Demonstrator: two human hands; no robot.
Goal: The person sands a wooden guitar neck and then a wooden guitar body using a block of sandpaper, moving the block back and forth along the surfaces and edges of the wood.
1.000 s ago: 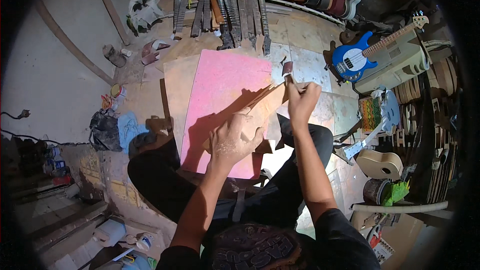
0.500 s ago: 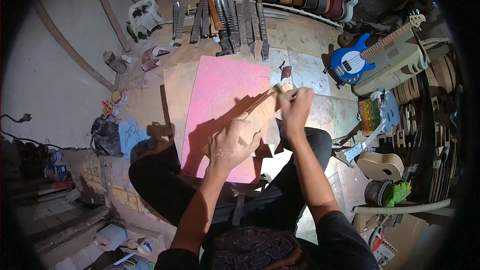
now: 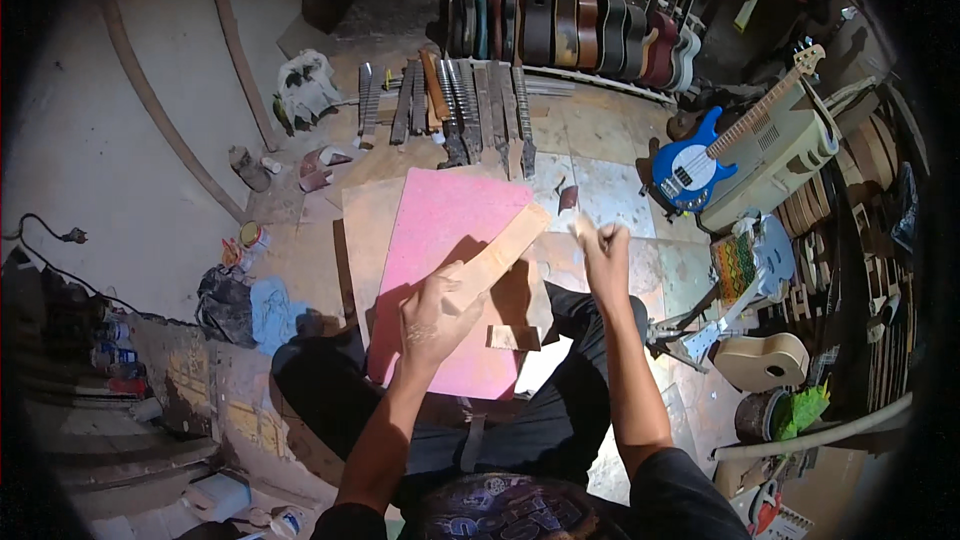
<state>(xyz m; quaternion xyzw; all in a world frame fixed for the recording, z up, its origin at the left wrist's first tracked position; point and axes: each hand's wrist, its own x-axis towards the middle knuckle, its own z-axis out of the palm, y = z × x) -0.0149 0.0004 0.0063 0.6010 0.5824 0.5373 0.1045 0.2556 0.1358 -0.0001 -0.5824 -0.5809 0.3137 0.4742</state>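
My left hand [image 3: 430,320] is closed around the lower end of a long pale wooden piece [image 3: 510,240], angled up to the right over a pink board [image 3: 455,195]. My right hand [image 3: 610,250], off the piece's right, holds a small light object [image 3: 582,227], too blurred to identify. A short wooden block [image 3: 512,338] lies on the board's lower right, beside the long piece's dark shadow. A curled brown sheet, apparently sandpaper [image 3: 568,198], lies on the tiles just beyond my right hand. Larger light boards [image 3: 360,210] lie under the pink one, across my lap.
Guitar necks [image 3: 445,110] lie in a row ahead, before a rack of guitars [image 3: 590,30]. A blue bass [image 3: 690,165] leans at right, near an unfinished guitar body [image 3: 762,360] and stacked wood [image 3: 875,280]. Rags [image 3: 270,310] and cans [image 3: 255,240] sit left, beside a wall.
My right hand has drawn away to the right from the wooden piece, whose top now sits apart from it. The short block shows more fully. The whole scene appears lower in the picture.
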